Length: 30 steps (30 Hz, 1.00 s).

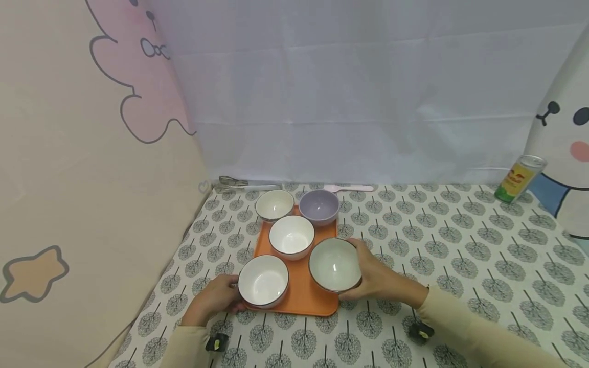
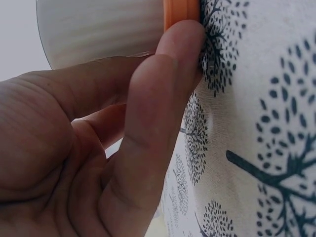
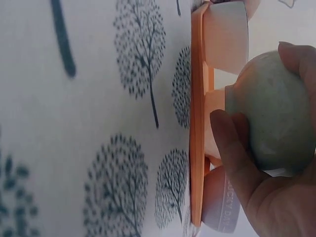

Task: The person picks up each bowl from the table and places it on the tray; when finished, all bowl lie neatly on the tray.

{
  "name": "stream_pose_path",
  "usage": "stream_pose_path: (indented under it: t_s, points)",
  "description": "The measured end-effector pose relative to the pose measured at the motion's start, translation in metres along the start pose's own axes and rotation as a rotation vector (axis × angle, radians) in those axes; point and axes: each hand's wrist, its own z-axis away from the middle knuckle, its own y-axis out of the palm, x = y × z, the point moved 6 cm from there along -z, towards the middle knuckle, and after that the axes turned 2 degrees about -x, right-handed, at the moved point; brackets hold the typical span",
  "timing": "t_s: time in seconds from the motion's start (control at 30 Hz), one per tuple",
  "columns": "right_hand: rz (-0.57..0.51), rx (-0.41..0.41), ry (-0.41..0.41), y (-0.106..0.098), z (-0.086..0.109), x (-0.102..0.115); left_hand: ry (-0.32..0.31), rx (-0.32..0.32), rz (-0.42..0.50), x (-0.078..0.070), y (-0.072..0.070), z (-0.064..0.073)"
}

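My right hand (image 1: pixel 375 276) grips a pale green bowl (image 1: pixel 335 266) by its side, thumb and fingers spread round it. In the right wrist view, this bowl (image 3: pixel 279 108) is raised off the orange tray (image 3: pixel 196 123). My left hand (image 1: pixel 218 296) is at the front left corner of the tray (image 1: pixel 301 291), beside a white bowl (image 1: pixel 263 281). In the left wrist view, fingertips (image 2: pixel 185 42) pinch at the tray's orange rim (image 2: pixel 181 12), close under the white bowl's wall (image 2: pixel 103 34).
Farther back on the tray stand a white bowl (image 1: pixel 292 235), a cream bowl (image 1: pixel 274 205) and a purple bowl (image 1: pixel 319 207). Along the back edge lie a whisk (image 1: pixel 232 181) and a pink spoon (image 1: pixel 349 188). A yellow-green can (image 1: pixel 520 179) stands at the back right of the tree-patterned cloth (image 1: pixel 442 245).
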Motion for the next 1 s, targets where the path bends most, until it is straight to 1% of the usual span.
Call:
stream_pose_path:
  t_s: [0.1,0.27,0.4,0.53,0.73,0.87,1.0]
  points:
    - [-0.018,0.022,0.007,0.006,-0.001,0.001,0.010,0.009,0.005,0.000,0.000,-0.001]
    - [-0.039,0.058,-0.004,0.016,-0.004,0.000,0.030,0.021,0.016,-0.002,0.000,0.000]
    - [-0.036,0.098,-0.006,0.023,-0.005,-0.002,0.044,0.026,0.027,-0.004,-0.001,0.000]
    - [-0.016,0.121,-0.003,0.027,-0.005,-0.003,0.042,0.029,0.026,-0.004,-0.001,0.000]
    - [0.028,0.147,0.004,0.033,-0.004,-0.003,0.034,0.038,0.034,-0.002,-0.001,0.000]
    - [0.021,0.148,0.014,0.035,-0.004,-0.003,0.042,0.038,0.030,-0.001,0.000,0.000]
    - [0.012,0.156,0.043,0.036,-0.005,-0.005,0.044,0.026,0.021,-0.001,-0.001,0.001]
